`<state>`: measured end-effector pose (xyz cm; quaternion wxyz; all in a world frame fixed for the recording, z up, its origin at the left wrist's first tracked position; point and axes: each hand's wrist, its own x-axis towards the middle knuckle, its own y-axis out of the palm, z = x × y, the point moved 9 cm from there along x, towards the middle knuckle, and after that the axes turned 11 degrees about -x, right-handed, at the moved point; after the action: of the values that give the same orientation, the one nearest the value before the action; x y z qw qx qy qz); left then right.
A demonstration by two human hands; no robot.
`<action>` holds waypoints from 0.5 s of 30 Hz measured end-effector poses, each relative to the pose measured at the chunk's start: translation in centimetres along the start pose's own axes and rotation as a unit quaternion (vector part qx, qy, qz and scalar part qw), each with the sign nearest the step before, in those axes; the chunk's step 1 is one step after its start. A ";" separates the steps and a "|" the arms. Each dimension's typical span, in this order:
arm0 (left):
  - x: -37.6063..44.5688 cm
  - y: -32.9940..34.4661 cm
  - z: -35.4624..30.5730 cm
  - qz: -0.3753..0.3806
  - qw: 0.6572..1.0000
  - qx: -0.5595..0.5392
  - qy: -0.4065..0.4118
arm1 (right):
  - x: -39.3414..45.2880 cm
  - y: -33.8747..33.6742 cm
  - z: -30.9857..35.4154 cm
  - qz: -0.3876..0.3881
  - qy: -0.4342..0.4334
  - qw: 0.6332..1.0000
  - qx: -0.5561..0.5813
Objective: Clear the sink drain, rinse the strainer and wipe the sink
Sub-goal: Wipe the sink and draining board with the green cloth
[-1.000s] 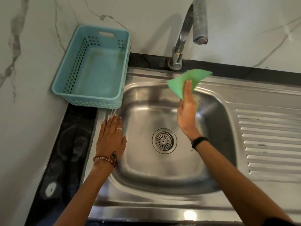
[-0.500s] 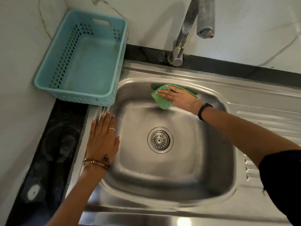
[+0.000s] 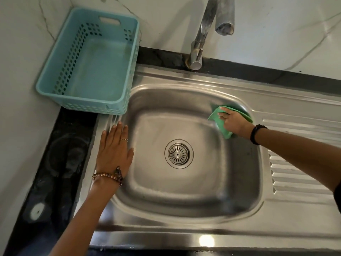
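The stainless steel sink (image 3: 184, 198) fills the middle of the view. Its round metal strainer (image 3: 178, 154) sits in the drain at the basin's centre. My right hand (image 3: 232, 122) presses a green cloth (image 3: 216, 120) flat against the basin's far right inner wall, fingers spread over the cloth. My left hand (image 3: 113, 150) lies flat, palm down, on the sink's left rim with the fingers apart and nothing in it.
A light blue perforated plastic basket (image 3: 88, 61) stands on the counter at the back left, touching the sink's corner. The metal tap (image 3: 212, 24) rises at the back, its spout over the basin. A ribbed draining board (image 3: 299, 174) lies to the right.
My right hand brought the green cloth down from the air onto the basin's back wall, then slid it rightward to the far right corner. My left hand stayed on the rim.
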<state>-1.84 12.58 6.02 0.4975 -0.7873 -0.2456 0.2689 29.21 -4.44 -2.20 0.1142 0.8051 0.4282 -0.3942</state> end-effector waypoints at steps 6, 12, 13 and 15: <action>0.1 0.2 -0.3 0.004 1.000 0.013 -0.011 | 0.5 -2.8 -1.0 -0.071 0.042 0.985 -0.154; 0.1 0.4 -0.1 -0.005 1.000 0.013 -0.025 | -0.2 -0.7 -1.1 -0.090 -0.040 0.984 -0.150; 0.1 0.4 -0.1 -0.008 1.000 0.013 -0.027 | -0.4 -0.4 -1.0 -0.084 -0.046 0.987 -0.131; 0.1 0.5 -0.1 -0.007 0.999 0.016 -0.027 | -1.0 0.1 -0.6 -0.075 -0.059 0.992 -0.082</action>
<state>-1.69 12.38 5.58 0.5049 -0.7701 -0.2599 0.2908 29.29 -4.74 -1.09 0.1750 0.7336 0.5110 -0.4124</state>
